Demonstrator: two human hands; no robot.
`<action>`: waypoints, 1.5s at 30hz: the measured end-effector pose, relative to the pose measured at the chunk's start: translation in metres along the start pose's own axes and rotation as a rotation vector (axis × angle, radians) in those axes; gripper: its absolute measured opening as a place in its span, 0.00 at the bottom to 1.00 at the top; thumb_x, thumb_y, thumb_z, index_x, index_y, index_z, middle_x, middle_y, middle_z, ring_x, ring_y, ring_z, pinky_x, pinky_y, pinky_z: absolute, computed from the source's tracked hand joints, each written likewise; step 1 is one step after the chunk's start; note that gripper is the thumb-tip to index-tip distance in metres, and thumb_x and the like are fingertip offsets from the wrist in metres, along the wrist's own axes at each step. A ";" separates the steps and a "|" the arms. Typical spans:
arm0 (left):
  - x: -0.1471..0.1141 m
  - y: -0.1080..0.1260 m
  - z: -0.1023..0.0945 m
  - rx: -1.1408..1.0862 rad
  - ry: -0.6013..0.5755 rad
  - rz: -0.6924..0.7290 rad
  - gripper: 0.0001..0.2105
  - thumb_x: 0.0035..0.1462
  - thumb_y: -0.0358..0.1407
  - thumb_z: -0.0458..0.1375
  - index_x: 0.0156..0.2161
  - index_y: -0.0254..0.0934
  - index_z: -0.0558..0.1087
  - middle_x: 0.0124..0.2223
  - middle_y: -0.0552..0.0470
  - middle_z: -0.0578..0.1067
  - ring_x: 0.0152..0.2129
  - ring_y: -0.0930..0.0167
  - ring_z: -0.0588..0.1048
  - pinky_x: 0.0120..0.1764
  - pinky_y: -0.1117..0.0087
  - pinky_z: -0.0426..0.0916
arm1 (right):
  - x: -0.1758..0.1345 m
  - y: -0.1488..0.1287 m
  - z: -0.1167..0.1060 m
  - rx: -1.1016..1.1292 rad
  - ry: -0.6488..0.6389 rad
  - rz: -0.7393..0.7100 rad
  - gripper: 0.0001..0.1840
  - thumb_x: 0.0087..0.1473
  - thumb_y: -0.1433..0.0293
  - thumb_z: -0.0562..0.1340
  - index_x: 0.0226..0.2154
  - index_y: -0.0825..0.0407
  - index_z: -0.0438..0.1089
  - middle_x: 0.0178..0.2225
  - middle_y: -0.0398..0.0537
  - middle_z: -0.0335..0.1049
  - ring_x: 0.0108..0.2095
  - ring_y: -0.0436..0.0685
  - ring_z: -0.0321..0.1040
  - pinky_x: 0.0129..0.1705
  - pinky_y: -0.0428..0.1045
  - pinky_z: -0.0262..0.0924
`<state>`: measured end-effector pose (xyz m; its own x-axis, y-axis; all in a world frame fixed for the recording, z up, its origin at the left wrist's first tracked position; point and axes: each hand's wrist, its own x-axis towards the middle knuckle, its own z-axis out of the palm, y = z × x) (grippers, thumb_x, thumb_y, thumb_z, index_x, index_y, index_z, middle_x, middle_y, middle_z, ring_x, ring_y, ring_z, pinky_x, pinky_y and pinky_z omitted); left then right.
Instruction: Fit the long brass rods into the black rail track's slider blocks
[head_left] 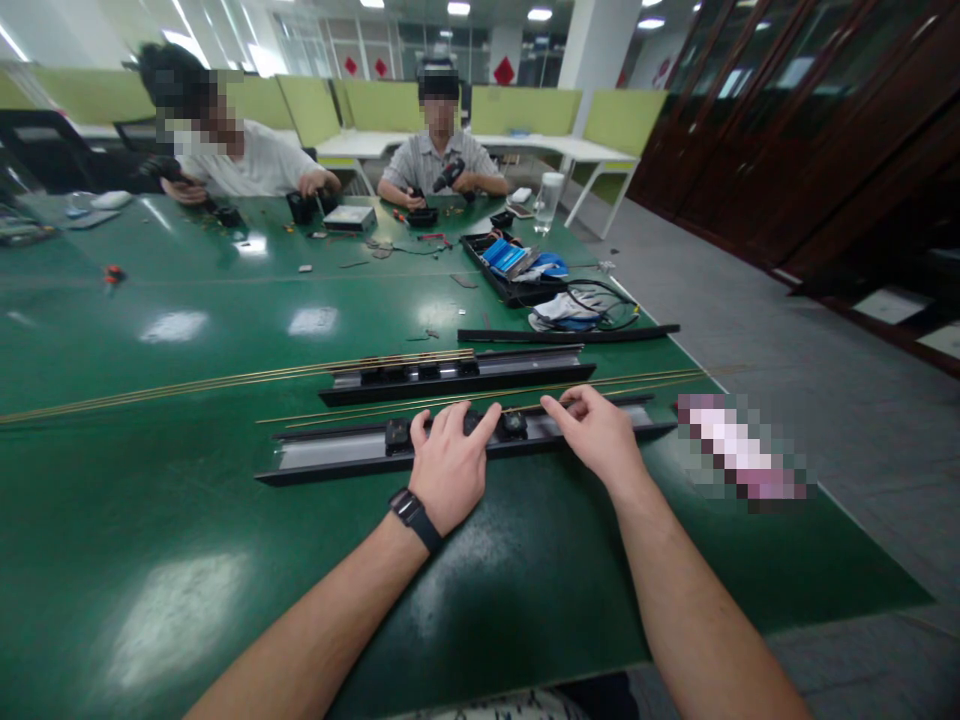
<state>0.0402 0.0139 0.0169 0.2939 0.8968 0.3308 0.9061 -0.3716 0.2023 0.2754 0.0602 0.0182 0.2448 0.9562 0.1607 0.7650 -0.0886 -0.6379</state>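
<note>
In front of me lies a long black channel [330,462] with a pale metallic inside. Several small black blocks sit in it, such as one black block [514,425] between my hands. My left hand [450,465], wearing a dark watch [411,510], rests over the channel's middle with fingers spread, partly hiding the blocks. Over the channel's right part, my right hand [600,430] has thumb and forefinger pinched at a thin brass rod [529,406], which runs toward my left thumb. The exact grip is partly hidden. More thin brass rods [645,380] lie just behind.
A second black channel [450,383] with blocks lies behind, long brass rods [187,383] across it. Farther back are a black strip [570,335], a glove [570,308] and a black tray [525,290]. Two people handle parts and power tools across the green table [225,520].
</note>
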 end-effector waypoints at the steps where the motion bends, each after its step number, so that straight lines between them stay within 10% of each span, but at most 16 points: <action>1: 0.000 0.000 0.000 0.004 0.000 0.002 0.26 0.69 0.31 0.50 0.69 0.51 0.66 0.65 0.38 0.71 0.62 0.56 0.69 0.64 0.40 0.53 | 0.000 0.000 0.000 -0.004 0.004 0.006 0.29 0.55 0.38 0.63 0.34 0.46 0.74 0.27 0.44 0.75 0.32 0.59 0.72 0.40 0.53 0.57; 45: -0.001 -0.001 0.001 -0.022 0.012 -0.008 0.26 0.69 0.30 0.49 0.68 0.53 0.68 0.64 0.38 0.71 0.62 0.57 0.70 0.64 0.40 0.52 | -0.002 -0.003 0.000 -0.041 -0.016 0.018 0.30 0.54 0.37 0.63 0.34 0.46 0.73 0.28 0.44 0.76 0.33 0.60 0.74 0.40 0.54 0.57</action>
<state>0.0397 0.0140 0.0155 0.2825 0.8968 0.3404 0.9016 -0.3695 0.2251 0.2732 0.0589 0.0200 0.2494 0.9586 0.1376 0.7843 -0.1166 -0.6093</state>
